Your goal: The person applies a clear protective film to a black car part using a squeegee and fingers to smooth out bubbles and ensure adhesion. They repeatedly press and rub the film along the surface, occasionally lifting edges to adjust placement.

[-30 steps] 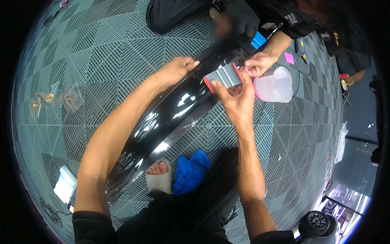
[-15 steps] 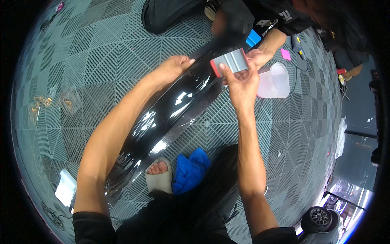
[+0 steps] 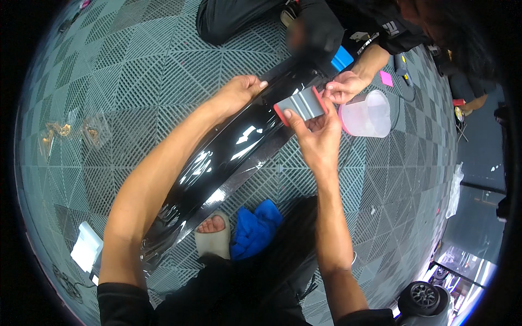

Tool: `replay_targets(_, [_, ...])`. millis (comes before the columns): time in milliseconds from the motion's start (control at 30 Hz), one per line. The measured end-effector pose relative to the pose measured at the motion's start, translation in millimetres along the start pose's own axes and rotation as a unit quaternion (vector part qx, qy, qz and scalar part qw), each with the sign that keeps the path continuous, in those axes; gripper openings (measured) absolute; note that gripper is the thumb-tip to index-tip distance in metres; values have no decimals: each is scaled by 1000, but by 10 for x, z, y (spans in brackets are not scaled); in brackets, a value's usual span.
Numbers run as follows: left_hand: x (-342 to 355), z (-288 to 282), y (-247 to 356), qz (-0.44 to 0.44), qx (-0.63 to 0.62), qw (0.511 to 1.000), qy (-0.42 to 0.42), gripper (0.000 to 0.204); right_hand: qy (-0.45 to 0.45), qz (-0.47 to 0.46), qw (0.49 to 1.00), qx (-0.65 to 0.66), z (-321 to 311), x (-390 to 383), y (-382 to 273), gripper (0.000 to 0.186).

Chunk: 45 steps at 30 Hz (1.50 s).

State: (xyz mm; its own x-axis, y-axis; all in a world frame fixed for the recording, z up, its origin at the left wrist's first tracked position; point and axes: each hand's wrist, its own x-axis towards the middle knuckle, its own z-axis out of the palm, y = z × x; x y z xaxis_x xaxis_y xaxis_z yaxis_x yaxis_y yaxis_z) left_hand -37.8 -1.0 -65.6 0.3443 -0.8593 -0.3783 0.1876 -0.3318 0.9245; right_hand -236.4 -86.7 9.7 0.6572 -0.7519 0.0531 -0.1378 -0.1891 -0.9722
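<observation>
A grey scraper (image 3: 302, 105) with red edges is held between the thumb and fingers of the right hand (image 3: 318, 133), over the upper part of a glossy black panel (image 3: 228, 142). The left hand's (image 3: 241, 89) fingers are curled narrowly at the panel's left edge; whether it is pinched cannot be told. A blue cloth (image 3: 253, 231) is bunched on the grey grid floor (image 3: 136, 122). Beyond the scraper, a co-worker's hand (image 3: 348, 87) is seen near a clear tub (image 3: 375, 115); a car wheel (image 3: 424, 295) is visible at lower right.
</observation>
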Motion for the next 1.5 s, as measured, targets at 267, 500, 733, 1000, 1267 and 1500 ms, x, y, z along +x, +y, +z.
replay_targets(267, [-13,16,-11,3,-45,999,17,33,96,-4,995,-41,-36,313,62,36])
replay_targets(500, [28,-19,-34,27,-52,998,20,31,33,-26,998,-54,306,189,-69,37])
replay_targets(733, [1,-99,72,-49,-153,986,-48,30,55,-29,997,-36,314,249,-77,35])
replay_targets(1000, [6,-71,27,-67,-172,982,-34,29,89,-24,995,-44,278,331,-159,39])
replay_targets(1267, [27,-203,115,-45,-182,980,-68,27,77,-5,996,33,149,305,14,45])
replay_targets(1500, [-20,-350,270,-57,-195,972,-116,23,67,2,995,78,54,263,-12,55])
